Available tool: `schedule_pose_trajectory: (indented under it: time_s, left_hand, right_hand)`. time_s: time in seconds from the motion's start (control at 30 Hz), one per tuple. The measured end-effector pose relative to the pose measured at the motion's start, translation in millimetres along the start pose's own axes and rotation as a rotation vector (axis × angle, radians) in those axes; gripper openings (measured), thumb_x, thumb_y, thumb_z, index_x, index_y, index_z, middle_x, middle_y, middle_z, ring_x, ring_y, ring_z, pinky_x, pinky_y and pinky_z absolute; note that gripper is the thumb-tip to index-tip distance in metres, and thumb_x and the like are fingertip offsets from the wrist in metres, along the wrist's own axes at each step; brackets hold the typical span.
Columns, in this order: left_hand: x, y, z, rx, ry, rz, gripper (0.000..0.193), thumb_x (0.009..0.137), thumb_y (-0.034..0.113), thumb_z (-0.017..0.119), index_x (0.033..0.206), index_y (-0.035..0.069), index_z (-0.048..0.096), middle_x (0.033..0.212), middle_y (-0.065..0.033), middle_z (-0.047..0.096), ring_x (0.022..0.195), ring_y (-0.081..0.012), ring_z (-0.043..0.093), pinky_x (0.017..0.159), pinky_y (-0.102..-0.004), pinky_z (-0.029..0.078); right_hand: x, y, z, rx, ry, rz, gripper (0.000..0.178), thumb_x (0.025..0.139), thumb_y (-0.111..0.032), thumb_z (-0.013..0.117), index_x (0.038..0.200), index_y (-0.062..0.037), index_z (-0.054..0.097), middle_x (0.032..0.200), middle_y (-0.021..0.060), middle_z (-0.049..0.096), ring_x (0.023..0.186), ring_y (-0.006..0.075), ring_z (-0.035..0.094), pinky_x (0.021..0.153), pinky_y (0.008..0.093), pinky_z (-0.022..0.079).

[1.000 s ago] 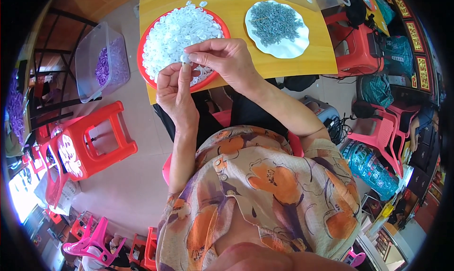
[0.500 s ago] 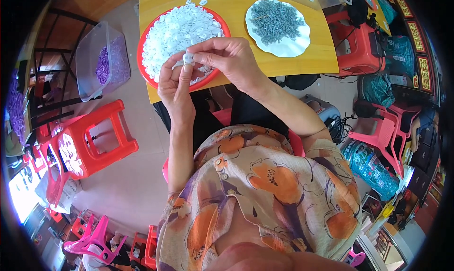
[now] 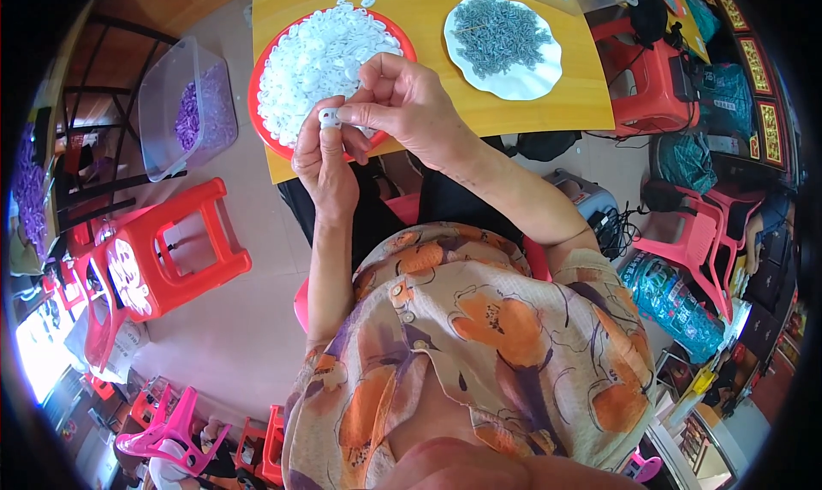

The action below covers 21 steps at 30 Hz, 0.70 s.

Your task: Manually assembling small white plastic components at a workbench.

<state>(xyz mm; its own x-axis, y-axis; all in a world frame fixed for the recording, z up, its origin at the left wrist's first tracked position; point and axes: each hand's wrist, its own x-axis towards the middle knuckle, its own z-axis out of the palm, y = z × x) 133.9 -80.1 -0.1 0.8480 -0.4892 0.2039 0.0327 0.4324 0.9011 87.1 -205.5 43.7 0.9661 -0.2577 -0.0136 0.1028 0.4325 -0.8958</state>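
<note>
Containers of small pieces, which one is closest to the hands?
The round red basin heaped with white pieces: the left hand and right hand overlap its near side in view. The wavy-edged plate lies farther right, the clear bin farther left.

Item: one small white plastic piece (image 3: 329, 117), rounded in outline, glossy, with dark spots or openings on its visible face — which of these cannot be told. Pose: raised at the left hand's (image 3: 331, 178) thumb tip, pinched against the fingers — right hand's (image 3: 418, 120) thumb tip at its side. Lower portion hidden.
</note>
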Motion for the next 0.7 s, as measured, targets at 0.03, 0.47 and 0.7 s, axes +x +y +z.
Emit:
schedule_pose_trajectory:
  time_s: [0.03,0.47,0.7]
  left_hand:
    - [-1,0,2,-0.013,0.034,0.015,0.027,0.096,0.017,0.045,0.112,-0.002,0.055,0.064,-0.0029,0.055,0.052,-0.0069,0.049,0.046,-0.0185,0.038]
    - [2,13,-14,0.036,-0.121,-0.089,0.032,0.091,0.016,0.053,0.118,-0.002,0.053,0.068,0.0009,0.053,0.056,-0.0051,0.044,0.050,-0.0172,0.035]
    - [2,10,-18,0.085,-0.090,-0.057,0.028,0.089,0.011,0.055,0.113,-0.003,0.057,0.078,-0.0004,0.058,0.060,-0.0048,0.046,0.052,-0.0171,0.036]
  right_hand:
    - [0,0,1,0.012,-0.005,-0.002,0.021,0.079,0.004,0.063,0.086,-0.0067,0.046,0.078,0.0080,0.064,0.074,0.0100,0.061,0.069,0.0221,0.048]
    - [3,-5,-11,-0.083,-0.042,0.048,0.018,0.078,0.000,0.065,0.091,-0.0048,0.052,0.080,0.0062,0.065,0.076,0.0087,0.061,0.072,0.0200,0.046]
    - [0,-4,-12,-0.063,-0.084,0.087,0.020,0.082,-0.003,0.062,0.100,-0.0011,0.055,0.083,0.0059,0.064,0.080,0.0089,0.062,0.074,0.0204,0.049]
